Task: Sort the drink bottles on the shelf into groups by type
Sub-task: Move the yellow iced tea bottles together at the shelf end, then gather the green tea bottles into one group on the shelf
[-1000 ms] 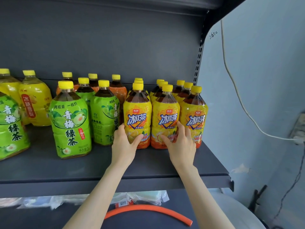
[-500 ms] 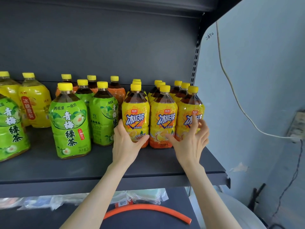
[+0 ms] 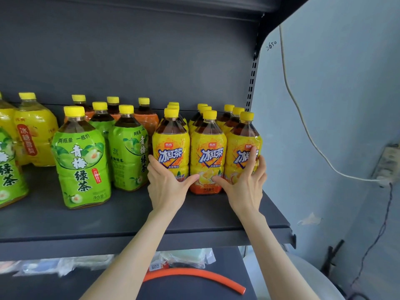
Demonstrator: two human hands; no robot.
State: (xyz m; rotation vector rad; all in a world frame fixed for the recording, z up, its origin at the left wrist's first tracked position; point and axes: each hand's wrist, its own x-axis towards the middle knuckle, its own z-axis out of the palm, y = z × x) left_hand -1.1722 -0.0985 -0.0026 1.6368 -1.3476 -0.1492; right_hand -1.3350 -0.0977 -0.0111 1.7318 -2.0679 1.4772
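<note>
Three rows of yellow-labelled iced black tea bottles stand at the right end of the dark shelf (image 3: 112,221). My left hand (image 3: 166,185) wraps the lower part of the front left iced tea bottle (image 3: 171,148). My right hand (image 3: 246,182) wraps the front right iced tea bottle (image 3: 242,152), fingers on its label. The front middle iced tea bottle (image 3: 207,156) stands between them. To the left stand green plum tea bottles (image 3: 82,161), (image 3: 128,154), with orange-labelled bottles (image 3: 146,120) behind.
Yellow pear drink bottles (image 3: 34,135) and another green bottle (image 3: 8,167) stand at the far left. The shelf upright (image 3: 252,83) and a pale wall with a white cable (image 3: 303,126) lie right. Below are plastic packets (image 3: 186,258) and an orange hose (image 3: 194,276).
My right hand moved from the middle bottle to the right front bottle and closed around its side. My left hand stayed on the left front bottle.
</note>
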